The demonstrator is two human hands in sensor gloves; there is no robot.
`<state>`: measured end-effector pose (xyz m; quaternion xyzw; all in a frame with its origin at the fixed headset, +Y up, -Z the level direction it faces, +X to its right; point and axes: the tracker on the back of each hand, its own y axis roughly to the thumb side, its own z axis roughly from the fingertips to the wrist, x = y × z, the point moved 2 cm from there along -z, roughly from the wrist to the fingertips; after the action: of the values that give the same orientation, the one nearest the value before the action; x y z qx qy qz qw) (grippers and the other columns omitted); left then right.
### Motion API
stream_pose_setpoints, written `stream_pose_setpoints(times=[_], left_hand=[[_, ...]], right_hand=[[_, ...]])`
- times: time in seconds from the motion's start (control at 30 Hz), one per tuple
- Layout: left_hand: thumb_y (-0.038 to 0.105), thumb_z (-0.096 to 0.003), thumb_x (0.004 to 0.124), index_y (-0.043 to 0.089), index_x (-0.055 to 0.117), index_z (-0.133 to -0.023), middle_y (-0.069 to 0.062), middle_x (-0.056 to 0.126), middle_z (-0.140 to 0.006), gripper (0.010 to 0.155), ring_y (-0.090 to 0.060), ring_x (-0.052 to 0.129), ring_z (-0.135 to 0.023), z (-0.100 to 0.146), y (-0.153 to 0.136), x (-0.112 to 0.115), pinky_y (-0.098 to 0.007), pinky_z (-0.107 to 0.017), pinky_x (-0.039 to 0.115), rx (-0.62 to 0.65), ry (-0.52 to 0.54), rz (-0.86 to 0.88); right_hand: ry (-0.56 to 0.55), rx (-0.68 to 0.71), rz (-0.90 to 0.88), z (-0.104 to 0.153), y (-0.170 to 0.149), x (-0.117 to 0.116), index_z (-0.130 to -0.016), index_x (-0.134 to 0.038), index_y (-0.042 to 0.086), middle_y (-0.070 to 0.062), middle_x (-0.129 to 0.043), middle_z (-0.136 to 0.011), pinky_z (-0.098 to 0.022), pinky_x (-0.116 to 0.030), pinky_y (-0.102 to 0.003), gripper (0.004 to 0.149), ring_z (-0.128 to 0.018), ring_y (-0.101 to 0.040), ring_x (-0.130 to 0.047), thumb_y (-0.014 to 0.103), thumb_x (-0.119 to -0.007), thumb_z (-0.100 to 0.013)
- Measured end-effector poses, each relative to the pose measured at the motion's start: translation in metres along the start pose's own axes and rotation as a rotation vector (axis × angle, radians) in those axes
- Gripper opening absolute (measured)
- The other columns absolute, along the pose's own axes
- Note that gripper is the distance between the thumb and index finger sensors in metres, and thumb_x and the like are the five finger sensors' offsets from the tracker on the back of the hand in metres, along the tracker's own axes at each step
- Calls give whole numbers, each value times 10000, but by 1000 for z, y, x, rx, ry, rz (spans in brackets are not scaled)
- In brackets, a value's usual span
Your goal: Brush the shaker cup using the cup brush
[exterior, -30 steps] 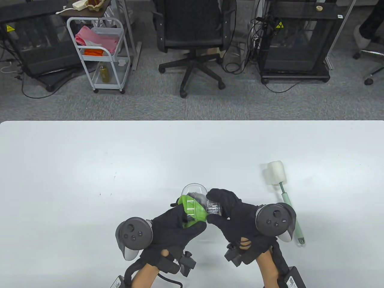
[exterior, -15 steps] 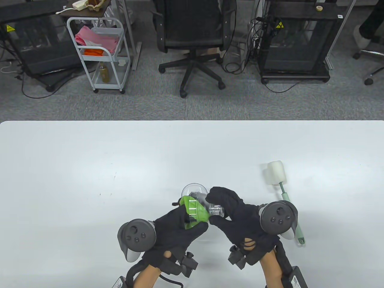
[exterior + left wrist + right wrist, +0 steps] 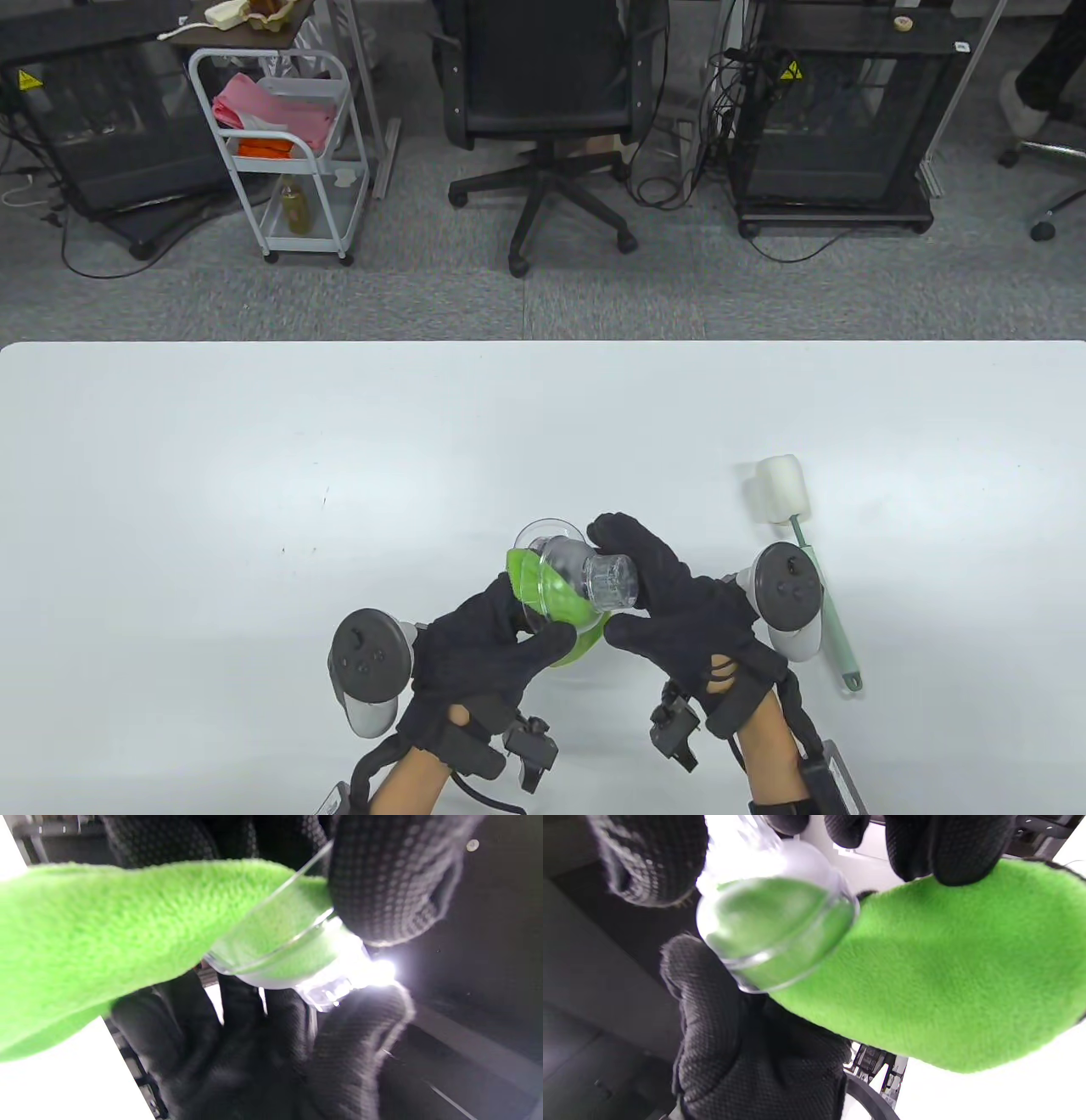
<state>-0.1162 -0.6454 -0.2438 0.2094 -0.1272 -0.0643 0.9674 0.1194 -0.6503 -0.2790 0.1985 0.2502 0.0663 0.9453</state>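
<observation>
A clear plastic shaker cup piece (image 3: 607,581) is held above the table near the front edge. My right hand (image 3: 612,579) grips its narrow end between fingers and thumb. My left hand (image 3: 534,618) holds a bright green cloth (image 3: 551,598) pressed against the cup's wide end. The right wrist view shows the cup (image 3: 772,929) against the cloth (image 3: 946,976). In the left wrist view my thumb presses the cup's rim (image 3: 288,950) onto the cloth (image 3: 106,929). The cup brush (image 3: 806,552), with a white sponge head (image 3: 782,491) and pale green handle, lies untouched to the right of my right hand.
A second clear round piece (image 3: 550,535) sits on the white table (image 3: 254,467) just behind the hands. A black office chair (image 3: 551,102), a white cart (image 3: 280,153) and black cabinets stand beyond the table's far edge.
Both wrists have rolled outward, so the trackers now face sideways. The cup's narrow end has tipped up toward the camera, and the cloth has slid lower under the cup. The brush has not moved.
</observation>
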Motion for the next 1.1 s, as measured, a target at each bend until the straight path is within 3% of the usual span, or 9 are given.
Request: stream_pose_setpoints(times=[0.17,0.27,0.37,0.47,0.6,0.77,0.93,1.0,1.1], left_hand=[[461,-386,894,179,822,-919,41,1024,-814,607,-228,1056,-727,-3,0,1,-450,-530,854,-26,-69,-63],[459,-379,898,196,847,-898,42,1048,-764,584,-219,1079,-653,-3,2,-6,-449,-505,873,-37,-25,-258],[425,-406,891,225,873,-862,45,1064,-709,498,-221,1081,-603,-1,-2,-15,-464,-494,871,-98,60,-328],[412,-428,873,255,858,-871,34,1047,-723,470,-234,1063,-613,0,-6,-26,-485,-503,854,-126,112,-298],[398,-456,837,316,814,-899,28,997,-808,451,-277,1040,-702,2,-9,-31,-538,-525,836,-143,155,-212],[387,-488,779,360,764,-935,-52,883,-1004,448,-398,990,-850,0,-11,-13,-550,-548,844,-117,65,-175],[385,-515,696,275,608,-1064,-103,640,-1165,567,-524,725,-1000,-2,-11,7,-575,-618,774,-61,-106,-156],[401,-502,726,246,556,-1086,-139,586,-1178,628,-549,684,-1005,-4,-10,11,-579,-622,768,-46,-138,-147],[392,-492,753,203,504,-1097,-198,571,-1169,681,-564,703,-994,-4,-9,17,-577,-615,790,-41,-170,-131]], right_hand=[[-93,63,32,2,6,4,-1040,-561,315,-138,-556,-1125,-592,-722,-640,761,-898,-586,-706,500,-895,-381],[-151,68,14,5,7,11,-1037,-556,277,-134,-569,-1117,-598,-721,-638,744,-918,-557,-701,471,-886,-399],[-203,36,23,8,8,18,-1042,-496,176,-216,-510,-1097,-588,-763,-582,754,-895,-552,-717,437,-858,-434],[-240,-7,152,12,14,28,-1042,-478,152,-241,-525,-1072,-567,-778,-565,761,-860,-559,-727,469,-836,-450],[-191,-58,393,12,27,23,-1046,-492,148,-242,-583,-1046,-532,-795,-550,776,-801,-550,-775,519,-822,-450],[-125,-57,595,5,40,-6,-1031,-514,106,-252,-643,-1022,-510,-815,-547,798,-772,-552,-816,505,-851,-428],[-175,-25,793,7,55,-12,-1002,-615,140,-214,-754,-983,-480,-845,-507,777,-724,-495,-891,554,-845,-386],[-178,-23,790,7,57,-11,-1009,-621,137,-217,-751,-989,-482,-832,-507,756,-725,-502,-872,544,-794,-395],[-144,-51,711,8,54,-12,-1067,-514,167,-270,-575,-1022,-497,-765,-516,753,-744,-528,-704,535,-663,-428]])
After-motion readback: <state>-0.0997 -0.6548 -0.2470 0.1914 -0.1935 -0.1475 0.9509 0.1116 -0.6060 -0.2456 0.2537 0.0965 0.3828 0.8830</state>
